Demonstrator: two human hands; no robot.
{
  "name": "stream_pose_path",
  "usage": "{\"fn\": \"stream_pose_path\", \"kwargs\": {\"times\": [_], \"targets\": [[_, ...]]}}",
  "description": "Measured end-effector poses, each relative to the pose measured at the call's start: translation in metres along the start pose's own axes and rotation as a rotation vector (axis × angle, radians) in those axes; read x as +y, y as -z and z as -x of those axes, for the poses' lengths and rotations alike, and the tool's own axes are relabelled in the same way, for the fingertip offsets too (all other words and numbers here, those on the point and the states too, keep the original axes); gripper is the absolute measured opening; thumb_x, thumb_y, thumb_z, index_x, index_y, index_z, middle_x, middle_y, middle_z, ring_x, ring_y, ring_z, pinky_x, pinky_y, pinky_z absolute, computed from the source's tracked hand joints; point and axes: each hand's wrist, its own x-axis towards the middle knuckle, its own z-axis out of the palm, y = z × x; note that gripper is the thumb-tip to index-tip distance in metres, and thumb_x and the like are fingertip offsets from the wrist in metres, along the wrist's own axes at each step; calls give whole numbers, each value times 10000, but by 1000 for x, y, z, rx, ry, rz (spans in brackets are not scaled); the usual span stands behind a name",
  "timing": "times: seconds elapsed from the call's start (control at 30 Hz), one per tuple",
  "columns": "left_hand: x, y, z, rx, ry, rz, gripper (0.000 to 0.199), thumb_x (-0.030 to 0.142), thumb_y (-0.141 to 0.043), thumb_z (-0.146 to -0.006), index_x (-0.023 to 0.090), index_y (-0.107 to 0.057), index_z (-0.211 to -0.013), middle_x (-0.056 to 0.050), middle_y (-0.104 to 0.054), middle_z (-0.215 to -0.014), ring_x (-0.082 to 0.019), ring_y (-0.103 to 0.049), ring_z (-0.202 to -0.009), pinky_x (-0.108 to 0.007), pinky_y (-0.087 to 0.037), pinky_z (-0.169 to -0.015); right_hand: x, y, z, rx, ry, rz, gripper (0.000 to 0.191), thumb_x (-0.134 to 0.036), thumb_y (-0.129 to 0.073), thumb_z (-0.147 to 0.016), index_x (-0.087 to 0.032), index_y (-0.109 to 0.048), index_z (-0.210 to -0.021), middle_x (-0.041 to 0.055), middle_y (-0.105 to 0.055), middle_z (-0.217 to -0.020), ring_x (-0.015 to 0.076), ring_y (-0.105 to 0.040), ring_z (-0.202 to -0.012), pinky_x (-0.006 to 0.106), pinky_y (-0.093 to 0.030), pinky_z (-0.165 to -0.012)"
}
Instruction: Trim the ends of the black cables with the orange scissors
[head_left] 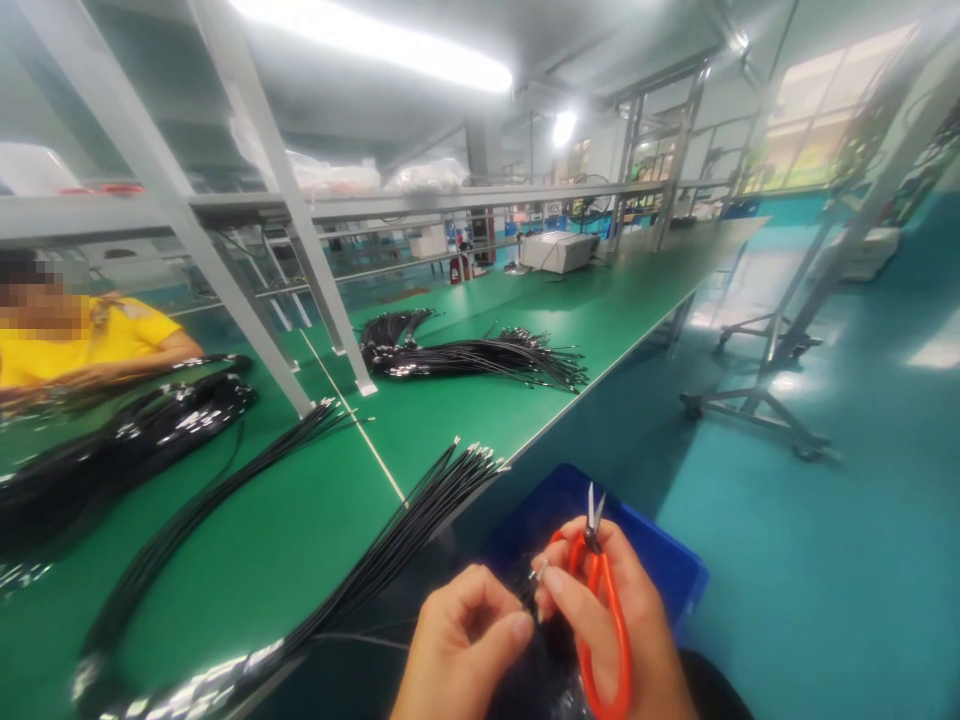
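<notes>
Orange-handled scissors point(613, 625) rest in my right hand point(626, 600), their blades pointing up and slightly apart. The thumb and fingers of that hand also pinch a small light-coloured piece. Close on its left, my left hand point(465, 635) is closed in a pinch at a thin dark cable end; the exact grip is too small to make out. A thin cable runs leftward behind the left hand. Beside it, a bundle of black cables point(405, 535) with pale tips lies along the edge of the green table point(315, 520) and curves round at the lower left.
Below my hands is a blue bin point(675, 560) holding dark items. More black cables point(480, 357) lie farther up the table, near metal posts point(330, 230). A person in yellow point(135, 335) sits at the left beside a large cable coil point(150, 425). A wheeled stand point(757, 400) is at the right.
</notes>
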Motion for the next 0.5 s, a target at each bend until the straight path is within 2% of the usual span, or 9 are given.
{"fn": "stream_pose_path", "kwargs": {"times": [0.17, 0.23, 0.33, 0.4, 0.5], "targets": [[-1, 1, 2, 40, -59, -103, 242, 299, -704, -654, 163, -537, -541, 42, -494, -524, -112, -417, -530, -221, -325, -540, -1, 4, -1, -45, -39, -24, 269, -210, -756, -658, -219, -553, -833, -43, -622, -638, 107, -541, -492, 227, -426, -500], [0, -2, 4, 26, -79, -66, 228, 327, -704, -675, 163, -573, -588, 24, -550, -557, -127, -474, -559, -228, -363, -564, 1, 6, 0, -80, -145, -106, 232, -206, -737, -671, -206, -568, -831, -27, -620, -664, 117, -539, -511, 239, -434, -505], [4, -9, 6, -1, -84, 112, 243, 409, -662, -735, 174, -604, -758, 0, -615, -649, -148, -551, -594, -246, -429, -582, 6, 6, 4, -101, -311, -235, 178, -220, -725, -675, -206, -605, -805, -5, -618, -705, 141, -559, -571, 260, -457, -538], [6, -13, 7, 53, -134, 123, 257, 418, -656, -745, 184, -602, -837, 0, -605, -698, -145, -554, -591, -246, -447, -557, 7, 3, 8, -83, -320, -250, 189, -238, -749, -660, -222, -625, -801, -4, -612, -724, 156, -564, -607, 271, -471, -564], [6, -15, 5, 143, -225, -15, 182, 360, -645, -774, 182, -609, -770, 7, -573, -672, -135, -540, -559, -239, -452, -524, 5, -3, 13, -61, -283, -225, 213, -237, -780, -640, -243, -638, -799, -19, -594, -716, 155, -551, -636, 258, -476, -595]]}}
